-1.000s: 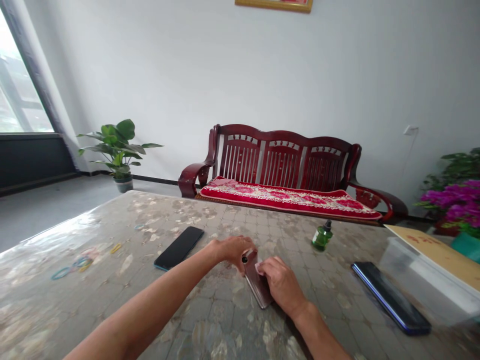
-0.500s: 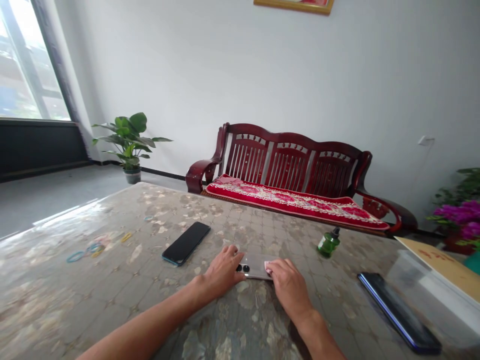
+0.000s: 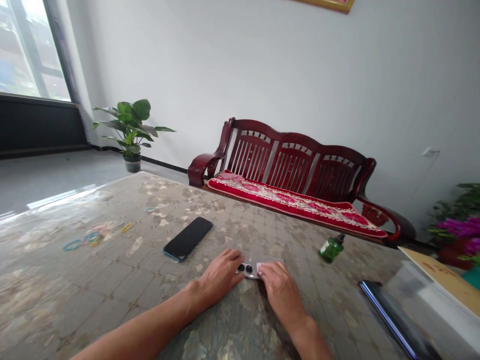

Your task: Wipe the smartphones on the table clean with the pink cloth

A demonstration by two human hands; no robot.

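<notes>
A silver phone [image 3: 250,264] lies back-up and crosswise on the patterned table [image 3: 112,280], its two camera lenses facing up. My left hand [image 3: 221,272] grips its left end by the lenses, fingers curled on the edge. My right hand [image 3: 279,292] covers the phone's right part, fingers together, pressing a small white wipe [image 3: 262,267] onto the back. Most of the phone is hidden under my hands.
A black phone [image 3: 188,238] lies to the left and a dark blue phone [image 3: 393,320] at the right, beside a clear plastic box [image 3: 431,305]. A small green bottle [image 3: 331,248] stands beyond. Coloured rubber bands [image 3: 84,239] lie far left. A red wooden bench [image 3: 296,175] stands behind.
The silver phone turned from pointing toward me to lying crosswise. Both hands stayed on it, and my right hand slid left along its back. My view shifted slightly.
</notes>
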